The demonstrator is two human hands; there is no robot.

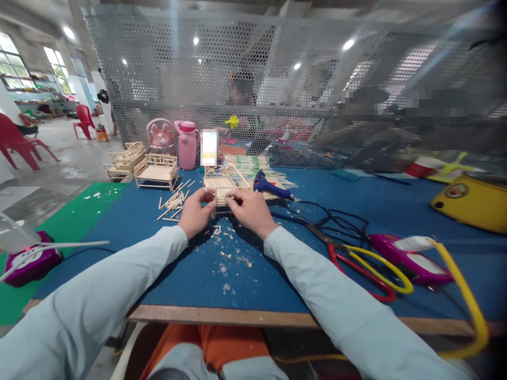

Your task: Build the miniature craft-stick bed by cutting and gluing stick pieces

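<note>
Model [219, 182] of thin pale sticks, low and bench-like, on the blue surface [166, 279], straight ahead and partly hidden. Left hand [195, 215] nearly closed, thumb and forefinger pinched together on the near edge, toward the left end. Right hand [254, 212] just beside, thumb and forefinger curled close together at the same edge; impossible to tell whether gripping the edge itself or some small piece. Loose sticks [172, 203] in an untidy heap near the left hand, with two stick-built benches [156, 171] beyond. Blue glue gun [273, 187] lying just past the right hand. Scissors [336, 245] with one red and one yellow handle farther right, near a purple power strip [415, 264]. Behind the model, a bright-screened phone [209, 148], a pink bottle [187, 148] and a tall perforated metal panel [158, 63]. Pale scraps [227, 254] scattered on the near side of both hands
</note>
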